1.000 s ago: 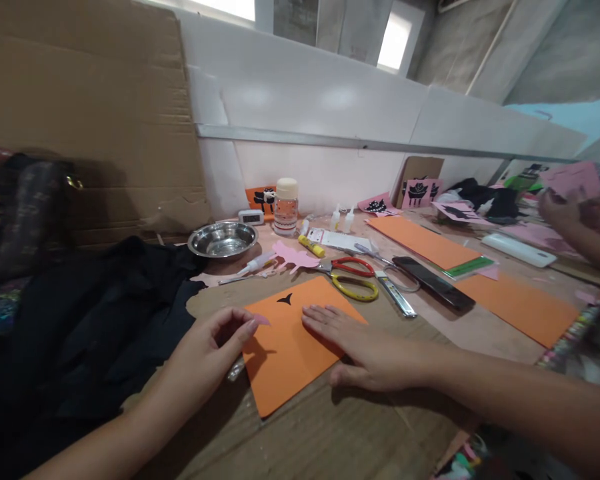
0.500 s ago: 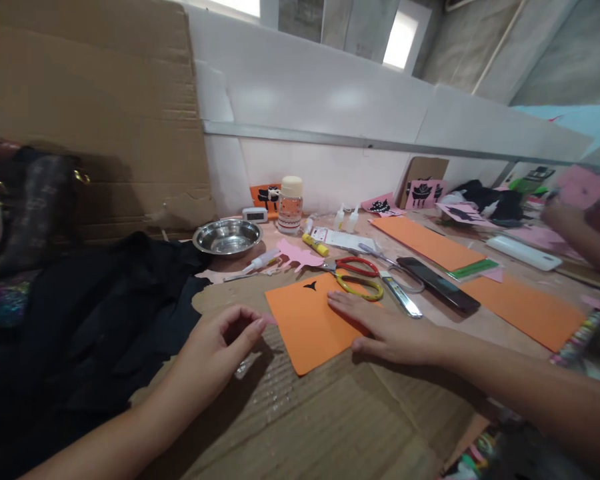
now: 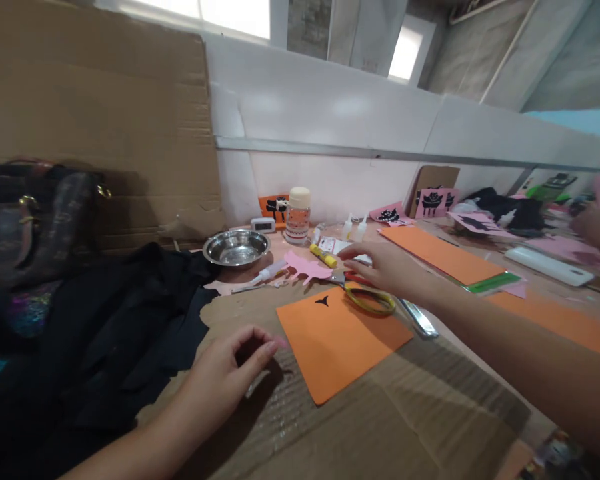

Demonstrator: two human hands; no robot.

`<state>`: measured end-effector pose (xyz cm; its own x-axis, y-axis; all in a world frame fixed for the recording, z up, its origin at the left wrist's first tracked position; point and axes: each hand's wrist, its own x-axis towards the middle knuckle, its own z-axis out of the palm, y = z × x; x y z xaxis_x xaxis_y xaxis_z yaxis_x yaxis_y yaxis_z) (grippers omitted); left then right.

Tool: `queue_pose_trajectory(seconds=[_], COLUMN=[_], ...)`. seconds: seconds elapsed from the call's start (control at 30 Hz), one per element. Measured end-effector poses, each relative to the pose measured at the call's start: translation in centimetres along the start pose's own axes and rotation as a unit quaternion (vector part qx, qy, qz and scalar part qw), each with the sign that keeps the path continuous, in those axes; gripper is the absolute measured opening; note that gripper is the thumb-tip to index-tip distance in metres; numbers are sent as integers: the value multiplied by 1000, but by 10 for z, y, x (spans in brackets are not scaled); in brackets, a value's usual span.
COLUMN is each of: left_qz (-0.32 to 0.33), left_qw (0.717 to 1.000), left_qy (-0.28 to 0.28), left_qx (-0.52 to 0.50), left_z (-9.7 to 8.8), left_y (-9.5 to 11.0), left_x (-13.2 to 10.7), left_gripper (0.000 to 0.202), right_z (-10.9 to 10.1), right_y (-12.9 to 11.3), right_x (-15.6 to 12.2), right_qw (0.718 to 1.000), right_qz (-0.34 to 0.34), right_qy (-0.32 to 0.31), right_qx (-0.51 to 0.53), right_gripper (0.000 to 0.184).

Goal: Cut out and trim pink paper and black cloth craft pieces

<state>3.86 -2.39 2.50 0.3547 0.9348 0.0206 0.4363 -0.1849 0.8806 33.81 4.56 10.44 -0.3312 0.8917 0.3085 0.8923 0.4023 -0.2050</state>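
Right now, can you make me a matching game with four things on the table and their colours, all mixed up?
Things:
1. bowl
2. glue stick
3. card sheet
4. cloth

Colours:
A. orange
B. black
C. silver
D. yellow

Pairs: 1-C, 2-D, 3-A, 4-B.
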Motion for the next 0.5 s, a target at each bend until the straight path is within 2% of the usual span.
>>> queue_pose_trajectory(seconds=[0.1,0.2,0.27,0.37,0.5], left_qz=[11,21,21,18,27], left_qw=[1000,999,999,999,999], left_qy=[1,19,15,4,-13], left_qx=[19,37,40,40,38], left_z=[0,0,1,1,3], left_y=[2,2,0,-3,-9], left_x=[1,2,2,2,2], left_gripper=[33,30,29,29,29], right_z=[1,16,27,33,35], right_y=[-17,-34,-37,-19,22], right_x=[28,57,75,97,107], right_qw=[999,998,997,999,991], right_qz=[-34,-63,-62,-11,96], right_qy=[-6,-23,-35,-42,-69], right_qx=[10,12,5,-19,-61], right_gripper=[27,28,25,24,30])
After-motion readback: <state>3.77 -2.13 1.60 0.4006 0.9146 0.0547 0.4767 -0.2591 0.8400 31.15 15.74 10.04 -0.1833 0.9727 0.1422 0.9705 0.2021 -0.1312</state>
